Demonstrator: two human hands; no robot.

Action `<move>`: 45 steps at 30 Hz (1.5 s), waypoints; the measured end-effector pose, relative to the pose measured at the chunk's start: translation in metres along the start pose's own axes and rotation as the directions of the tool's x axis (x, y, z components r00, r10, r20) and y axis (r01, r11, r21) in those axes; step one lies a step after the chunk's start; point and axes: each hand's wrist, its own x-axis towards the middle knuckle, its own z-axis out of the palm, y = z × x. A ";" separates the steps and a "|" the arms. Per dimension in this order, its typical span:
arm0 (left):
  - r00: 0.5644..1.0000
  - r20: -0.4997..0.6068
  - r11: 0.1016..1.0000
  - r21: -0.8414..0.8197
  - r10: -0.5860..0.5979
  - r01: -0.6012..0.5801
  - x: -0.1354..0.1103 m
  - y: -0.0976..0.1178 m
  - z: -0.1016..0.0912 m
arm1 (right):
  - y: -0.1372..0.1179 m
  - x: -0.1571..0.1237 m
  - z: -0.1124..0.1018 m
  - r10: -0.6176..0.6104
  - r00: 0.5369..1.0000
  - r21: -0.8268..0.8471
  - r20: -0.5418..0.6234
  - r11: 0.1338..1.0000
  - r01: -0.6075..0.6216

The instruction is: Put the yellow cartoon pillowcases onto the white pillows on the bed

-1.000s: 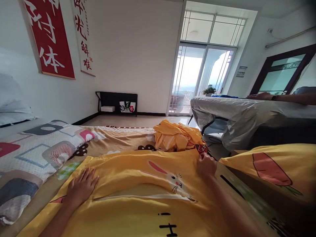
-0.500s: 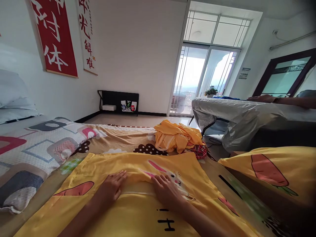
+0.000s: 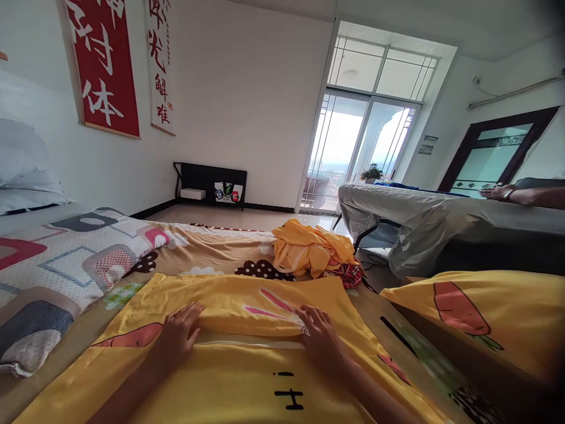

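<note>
A yellow cloth cover (image 3: 229,383) printed with carrots, a rabbit and the letters "Hi" lies spread on the bed. Across its middle runs a long slit with a pale edge, and the cloth beyond the slit is slightly rumpled. My left hand (image 3: 180,331) rests on the cover near the slit's left end, beside a printed carrot, its fingers stretched forward. On the right end of the slit lies my right hand (image 3: 321,334), fingers apart and partly over the rabbit's face. Neither hand grips the cloth.
A patterned pillow (image 3: 83,259) lies at left. Beyond the cover is a crumpled yellow cloth heap (image 3: 309,247); at right, another yellow carrot-print cloth (image 3: 507,306) covers something. A plastic-covered table (image 3: 410,212) stands behind, with another person's hand (image 3: 498,193) over it.
My hands have moved apart along the slit, left hand leftward and right hand rightward. The cloth between them lies flatter, with more of the rabbit's ears showing. The view has shifted slightly.
</note>
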 end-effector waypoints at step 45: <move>0.870 0.317 0.905 0.074 0.376 -0.418 0.058 0.129 0.016 | -0.137 -0.003 0.033 -0.704 0.644 0.482 0.301 0.695 0.534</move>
